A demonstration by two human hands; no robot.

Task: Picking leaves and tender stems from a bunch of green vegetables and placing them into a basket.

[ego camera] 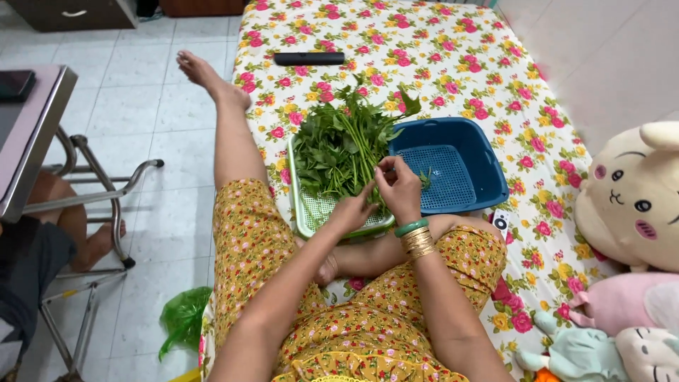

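A pile of leafy green stalks (pixel 343 145) lies in a pale green slotted tray (pixel 305 216) on a flowered bedsheet. My left hand (pixel 351 211) rests on the near end of the stalks, fingers around a stem. My right hand (pixel 399 187), with green and gold bangles on the wrist, pinches a stem just above the tray's right edge. A blue slotted basket (pixel 481 166) sits right of the tray, holding a small bit of green.
A black remote (pixel 309 59) lies further up the flowered sheet (pixel 453 64). Plush toys (pixel 629 194) sit at the right. A green plastic bag (pixel 184 318) lies on the tiled floor. A metal-legged table (pixel 32 127) and another person's leg (pixel 78 233) are at the left.
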